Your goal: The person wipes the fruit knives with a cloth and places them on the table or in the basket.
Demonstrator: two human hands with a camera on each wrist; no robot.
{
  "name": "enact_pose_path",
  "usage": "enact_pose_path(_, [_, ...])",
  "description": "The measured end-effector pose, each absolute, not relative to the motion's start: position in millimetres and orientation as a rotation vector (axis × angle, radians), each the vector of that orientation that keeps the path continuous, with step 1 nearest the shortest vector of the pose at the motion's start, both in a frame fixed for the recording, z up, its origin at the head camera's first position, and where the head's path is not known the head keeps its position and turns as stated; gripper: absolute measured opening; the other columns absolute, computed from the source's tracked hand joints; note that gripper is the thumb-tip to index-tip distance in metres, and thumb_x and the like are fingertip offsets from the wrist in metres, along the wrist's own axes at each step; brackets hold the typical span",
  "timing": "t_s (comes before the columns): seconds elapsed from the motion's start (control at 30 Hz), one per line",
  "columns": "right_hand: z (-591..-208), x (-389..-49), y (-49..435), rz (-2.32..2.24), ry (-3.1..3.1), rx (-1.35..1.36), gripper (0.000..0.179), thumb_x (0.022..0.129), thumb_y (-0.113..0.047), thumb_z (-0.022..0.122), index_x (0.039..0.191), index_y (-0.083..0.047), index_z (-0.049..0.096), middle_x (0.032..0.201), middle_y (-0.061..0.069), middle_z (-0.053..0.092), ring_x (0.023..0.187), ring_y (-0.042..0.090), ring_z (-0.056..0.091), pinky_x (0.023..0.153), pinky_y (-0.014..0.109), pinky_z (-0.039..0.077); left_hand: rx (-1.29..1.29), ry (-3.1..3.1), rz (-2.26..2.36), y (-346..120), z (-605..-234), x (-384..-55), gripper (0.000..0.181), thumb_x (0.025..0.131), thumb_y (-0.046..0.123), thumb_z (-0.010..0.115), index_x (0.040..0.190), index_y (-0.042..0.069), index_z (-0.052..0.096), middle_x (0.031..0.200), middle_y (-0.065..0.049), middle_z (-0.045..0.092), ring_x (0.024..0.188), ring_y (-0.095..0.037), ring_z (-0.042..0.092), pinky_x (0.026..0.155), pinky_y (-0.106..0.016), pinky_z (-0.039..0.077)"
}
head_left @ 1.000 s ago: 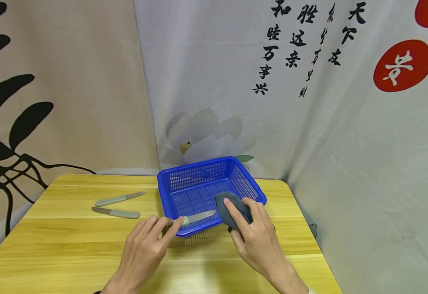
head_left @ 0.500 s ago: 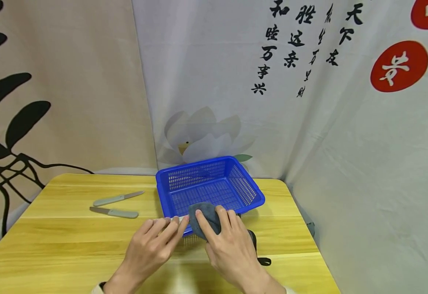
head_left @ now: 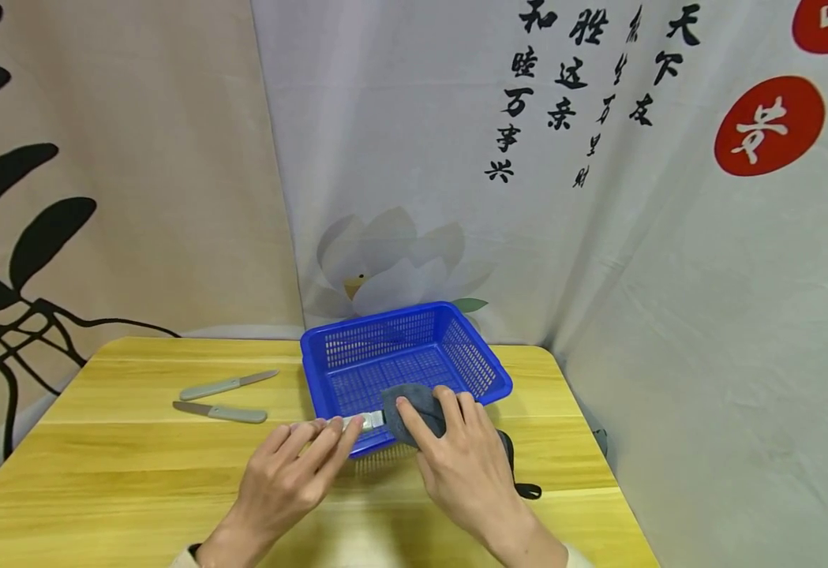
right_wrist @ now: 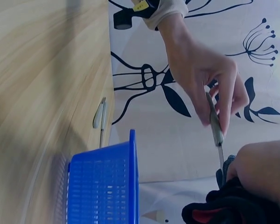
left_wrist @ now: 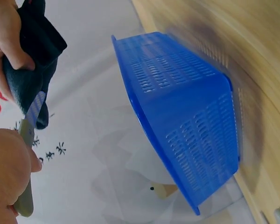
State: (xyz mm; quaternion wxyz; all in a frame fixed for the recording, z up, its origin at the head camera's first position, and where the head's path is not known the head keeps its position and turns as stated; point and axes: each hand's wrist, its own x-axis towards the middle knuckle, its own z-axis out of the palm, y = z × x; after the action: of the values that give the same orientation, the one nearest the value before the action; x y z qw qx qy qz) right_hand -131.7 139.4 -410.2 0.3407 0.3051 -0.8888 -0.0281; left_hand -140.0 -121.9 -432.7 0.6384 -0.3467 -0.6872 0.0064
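Observation:
My left hand (head_left: pixel 293 473) grips a small knife by its pale green handle (left_wrist: pixel 25 140), its blade (left_wrist: pixel 35 108) pointing right. In my right hand (head_left: pixel 466 477) is a bunched dark grey cloth (head_left: pixel 414 410), pinched around the outer part of that blade, so the tip is hidden. Both hands are raised over the front rim of a blue plastic basket (head_left: pixel 385 371). The right wrist view shows the left thumb and fingers around the handle (right_wrist: pixel 215 126), with the blade running into the cloth (right_wrist: pixel 228 205).
Two more knives with grey-green handles lie on the wooden table (head_left: pixel 136 481), left of the basket: a rear knife (head_left: pixel 215 387) and a front knife (head_left: pixel 236 413). A printed fabric curtain (head_left: pixel 385 118) hangs right behind the table.
The right hand with the cloth slid left along the blade toward the handle, then back a little to the right. The left hand kept its hold on the knife, nearly still.

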Motion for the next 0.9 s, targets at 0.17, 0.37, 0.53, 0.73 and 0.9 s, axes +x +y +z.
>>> enact_pose_path(0.17, [-414,-136,152,-0.045,-2.321,0.772,0.063,0.089,-0.019,0.085,0.150,-0.028,0.071,0.132,0.021,0.067,0.098,0.032,0.056,0.083,0.040,0.054,-0.781,-1.568,0.012,-123,-433,-139,0.037,0.112,-0.009,0.055,0.109,0.008,0.087,0.091,-0.006,0.079,0.075,-0.021,0.064,0.058,-0.030,0.044])
enact_pose_path(0.37, [-421,-142,172,-0.015,-2.364,0.698,0.063,0.089,-0.015,0.083,0.150,-0.026,0.071,0.131,0.022,0.067,0.097,0.031,0.055,0.081,0.039,0.052,-0.780,-1.579,0.008,-127,-434,-137,0.036,0.113,-0.005,0.054,0.109,0.008,0.087,0.091,-0.006,0.079,0.075,-0.022,0.065,0.059,-0.030,0.044])
enact_pose_path(0.53, [-424,-143,184,0.070,-2.358,0.631,0.067,0.087,-0.010,0.082,0.152,-0.022,0.071,0.132,0.025,0.067,0.101,0.035,0.057,0.085,0.045,0.055,-0.792,-1.579,0.014,-131,-437,-137,0.036,0.114,-0.006,0.053,0.109,0.008,0.086,0.091,-0.007,0.079,0.074,-0.022,0.064,0.060,-0.030,0.045])
enact_pose_path(0.73, [-421,-137,176,0.114,-2.318,0.687,0.067,0.087,-0.011,0.080,0.153,-0.021,0.070,0.133,0.026,0.067,0.107,0.037,0.059,0.090,0.049,0.057,-0.796,-1.583,0.024,-133,-440,-138,0.037,0.114,-0.007,0.052,0.110,0.008,0.086,0.091,-0.007,0.078,0.074,-0.022,0.063,0.060,-0.030,0.046])
enact_pose_path(0.9, [-417,-130,156,0.083,-2.298,0.745,0.067,0.088,-0.016,0.079,0.154,-0.023,0.069,0.132,0.024,0.067,0.105,0.034,0.058,0.088,0.044,0.056,-0.804,-1.601,0.033,-134,-443,-138,0.037,0.114,-0.007,0.052,0.112,0.008,0.086,0.092,-0.007,0.077,0.076,-0.021,0.064,0.062,-0.031,0.050])
